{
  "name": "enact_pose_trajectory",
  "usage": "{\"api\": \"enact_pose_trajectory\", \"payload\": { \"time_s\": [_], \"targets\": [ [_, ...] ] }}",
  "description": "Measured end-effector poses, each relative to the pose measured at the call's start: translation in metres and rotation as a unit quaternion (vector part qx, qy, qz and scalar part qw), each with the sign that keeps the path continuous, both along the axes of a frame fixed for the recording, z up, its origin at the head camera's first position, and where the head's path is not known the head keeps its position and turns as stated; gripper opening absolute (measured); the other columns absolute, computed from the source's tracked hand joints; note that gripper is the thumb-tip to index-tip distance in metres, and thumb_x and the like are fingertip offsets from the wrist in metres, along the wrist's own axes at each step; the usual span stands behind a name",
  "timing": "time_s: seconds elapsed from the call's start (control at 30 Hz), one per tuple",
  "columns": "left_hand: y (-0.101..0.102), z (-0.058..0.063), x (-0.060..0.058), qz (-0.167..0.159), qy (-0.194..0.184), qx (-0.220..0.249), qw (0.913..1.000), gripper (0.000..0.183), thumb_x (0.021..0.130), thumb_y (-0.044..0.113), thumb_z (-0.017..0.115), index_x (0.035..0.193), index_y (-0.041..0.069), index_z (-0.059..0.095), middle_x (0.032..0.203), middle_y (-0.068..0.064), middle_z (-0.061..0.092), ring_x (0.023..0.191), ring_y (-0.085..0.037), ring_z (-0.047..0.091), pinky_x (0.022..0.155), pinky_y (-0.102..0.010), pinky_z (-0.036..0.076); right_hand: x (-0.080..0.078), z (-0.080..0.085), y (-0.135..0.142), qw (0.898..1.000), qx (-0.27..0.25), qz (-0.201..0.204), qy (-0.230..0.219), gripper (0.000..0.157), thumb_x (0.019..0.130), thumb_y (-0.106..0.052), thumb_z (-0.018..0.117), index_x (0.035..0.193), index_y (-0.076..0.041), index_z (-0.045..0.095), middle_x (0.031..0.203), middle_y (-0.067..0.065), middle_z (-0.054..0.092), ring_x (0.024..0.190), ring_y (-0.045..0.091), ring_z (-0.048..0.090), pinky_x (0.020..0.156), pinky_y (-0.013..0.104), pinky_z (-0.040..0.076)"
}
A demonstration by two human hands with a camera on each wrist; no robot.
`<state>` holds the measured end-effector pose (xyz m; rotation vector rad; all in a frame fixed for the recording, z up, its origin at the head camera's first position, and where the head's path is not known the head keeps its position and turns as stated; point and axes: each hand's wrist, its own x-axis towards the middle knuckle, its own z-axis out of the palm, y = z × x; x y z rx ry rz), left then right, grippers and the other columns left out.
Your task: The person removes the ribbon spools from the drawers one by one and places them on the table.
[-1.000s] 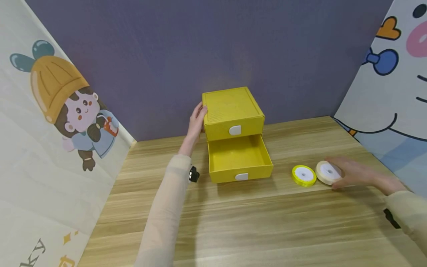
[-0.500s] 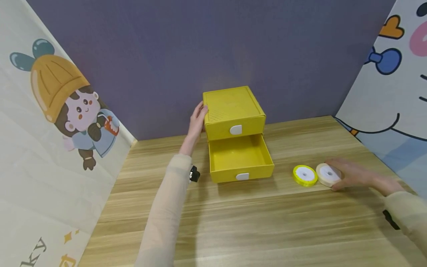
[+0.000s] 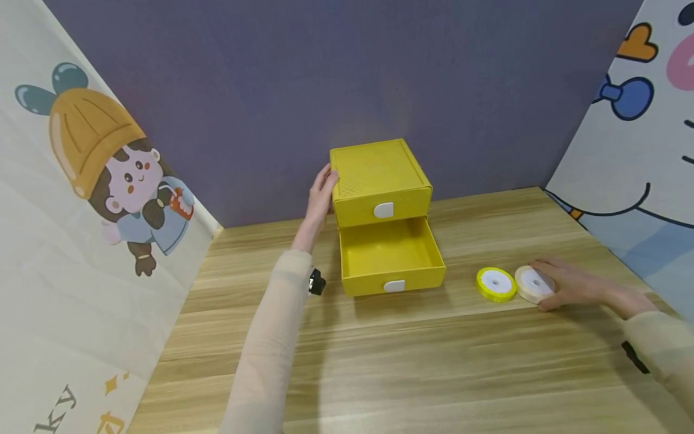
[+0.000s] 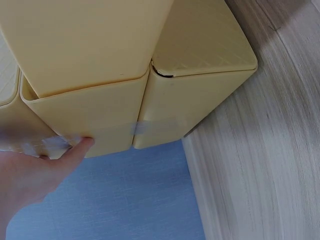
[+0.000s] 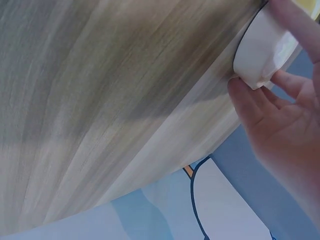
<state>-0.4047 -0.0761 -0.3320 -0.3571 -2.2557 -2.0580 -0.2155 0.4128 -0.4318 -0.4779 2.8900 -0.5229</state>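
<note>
In the head view, a yellow two-drawer box (image 3: pixel 382 169) stands against the back wall. Its lower drawer (image 3: pixel 393 248) is pulled out and bare inside; the upper drawer (image 3: pixel 398 208) is in. My left hand (image 3: pixel 318 199) rests on the box's upper left edge, a finger lying along its side in the left wrist view. My right hand (image 3: pixel 580 283) holds a cream ribbon spool (image 3: pixel 534 283) on the table, thumb on the near side and fingers on the far side. Beside it lies a yellow ribbon spool (image 3: pixel 496 284). The right wrist view shows fingertips against the cream spool's rim (image 5: pixel 257 50).
The wood-grain table (image 3: pixel 423 367) ends at a dark blue wall (image 3: pixel 260 108) behind the box. White panels with cartoon prints stand at the left (image 3: pixel 54 289) and right (image 3: pixel 612 163). A small black device (image 3: pixel 317 281) sits at my left wrist.
</note>
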Motion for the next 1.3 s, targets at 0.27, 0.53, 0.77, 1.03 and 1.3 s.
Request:
{"api": "enact_pose_trajectory", "payload": {
  "time_s": [0.27,0.53,0.77,1.03,1.3],
  "targets": [
    [0.000,-0.002,0.000,-0.002,-0.010,0.007,0.9999,0.064,0.102,0.047,0.048,0.158,0.023,0.028,0.162,-0.001,0.033,0.149,-0.020,0.033,0.124,-0.037,0.029,-0.001,-0.001,-0.001,1.000,0.002,0.013,0.010,0.095,0.068,-0.025,0.088,0.135,0.021,0.039,0.134,0.043,0.043,0.120,0.058,0.044,0.092,0.066,0.043],
    [-0.001,-0.003,0.000,-0.002,-0.005,0.003,1.0000,0.065,0.102,0.047,0.047,0.158,0.021,0.027,0.162,-0.002,0.032,0.149,-0.021,0.032,0.124,-0.038,0.028,0.003,0.013,-0.009,0.999,0.022,0.005,0.043,0.096,0.066,-0.030,0.090,0.133,0.019,0.043,0.130,0.042,0.050,0.117,0.058,0.049,0.091,0.067,0.045],
    [-0.002,-0.002,-0.002,-0.003,-0.003,0.010,0.9999,0.063,0.103,0.045,0.047,0.158,0.022,0.028,0.162,-0.002,0.033,0.148,-0.020,0.035,0.124,-0.037,0.029,0.010,0.041,-0.045,0.995,0.048,0.003,0.086,0.085,0.073,-0.035,0.087,0.132,0.013,0.050,0.124,0.036,0.058,0.103,0.046,0.063,0.082,0.057,0.054],
    [-0.001,-0.001,-0.001,-0.007,0.000,0.006,1.0000,0.065,0.103,0.046,0.047,0.158,0.019,0.027,0.163,-0.003,0.032,0.149,-0.021,0.033,0.124,-0.040,0.028,0.025,0.045,-0.108,0.990,-0.006,0.011,0.138,0.055,0.078,-0.029,0.084,0.117,0.004,0.063,0.105,0.016,0.069,0.085,0.023,0.068,0.066,0.032,0.058],
    [-0.001,0.001,-0.001,-0.005,0.003,0.006,1.0000,0.065,0.103,0.047,0.046,0.158,0.019,0.027,0.163,-0.003,0.032,0.149,-0.021,0.034,0.124,-0.039,0.029,0.040,0.037,-0.155,0.985,-0.138,0.061,0.081,0.039,0.087,-0.024,0.077,0.113,0.001,0.065,0.101,0.011,0.069,0.084,0.013,0.065,0.065,0.020,0.058]
  ]
}}
